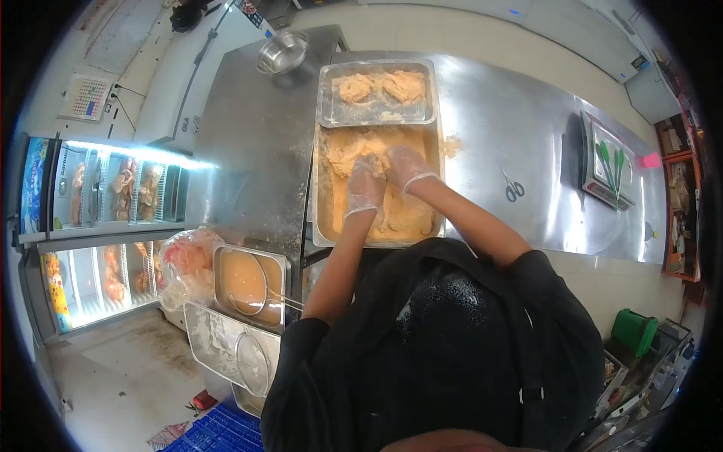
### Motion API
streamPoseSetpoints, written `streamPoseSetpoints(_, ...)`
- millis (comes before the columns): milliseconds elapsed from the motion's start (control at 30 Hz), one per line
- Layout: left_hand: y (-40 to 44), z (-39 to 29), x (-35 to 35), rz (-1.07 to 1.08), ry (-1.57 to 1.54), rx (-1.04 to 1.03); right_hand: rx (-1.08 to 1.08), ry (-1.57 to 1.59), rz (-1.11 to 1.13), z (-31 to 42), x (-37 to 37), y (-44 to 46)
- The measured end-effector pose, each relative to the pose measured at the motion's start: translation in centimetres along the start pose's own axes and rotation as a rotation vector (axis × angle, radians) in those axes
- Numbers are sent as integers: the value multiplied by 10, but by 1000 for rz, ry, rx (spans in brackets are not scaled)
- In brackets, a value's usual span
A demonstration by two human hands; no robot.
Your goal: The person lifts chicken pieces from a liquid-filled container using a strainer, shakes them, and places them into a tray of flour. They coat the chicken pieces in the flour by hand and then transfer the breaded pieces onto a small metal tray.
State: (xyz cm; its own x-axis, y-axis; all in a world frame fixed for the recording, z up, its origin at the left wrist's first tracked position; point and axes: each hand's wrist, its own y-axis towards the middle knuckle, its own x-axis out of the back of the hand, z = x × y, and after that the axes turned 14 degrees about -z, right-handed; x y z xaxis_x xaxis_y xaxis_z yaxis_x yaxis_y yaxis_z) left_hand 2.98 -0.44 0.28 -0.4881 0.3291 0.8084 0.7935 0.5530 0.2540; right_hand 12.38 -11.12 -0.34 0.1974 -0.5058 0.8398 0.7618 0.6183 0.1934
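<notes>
In the deep metal tray of orange-tinted breading flour, my two hands work close together, each in a clear plastic glove. My left hand has its fingers curled on a flour-coated piece of chicken. From the other side, my right hand closes on the same piece; the fingers partly hide it. More coated lumps lie in the flour just beyond. A shallower metal tray rests across the far end, with coated pieces lying apart in it.
Scissors and a scale with green tongs are on the steel table to the right. A metal bowl stands far left. Lower left are a tray of orange batter, a strainer and a plastic bag.
</notes>
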Motion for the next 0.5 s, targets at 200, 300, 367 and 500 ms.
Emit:
streamPoseSetpoints(200, 78, -1, 23, -437, -14, -290, 6, -91, -52, -12, 67, 68)
streamPoseSetpoints(300, 124, -26, 47, -291, 131, -271, -192, 186, -90, -26, 74, 105)
streamPoseSetpoints(367, 129, -31, 53, -63, 224, -142, -198, 193, -127, -32, 71, 102)
streamPoseSetpoints(500, 90, -27, 43, 252, 233, -59, -105, -74, -6, -41, 60, 62)
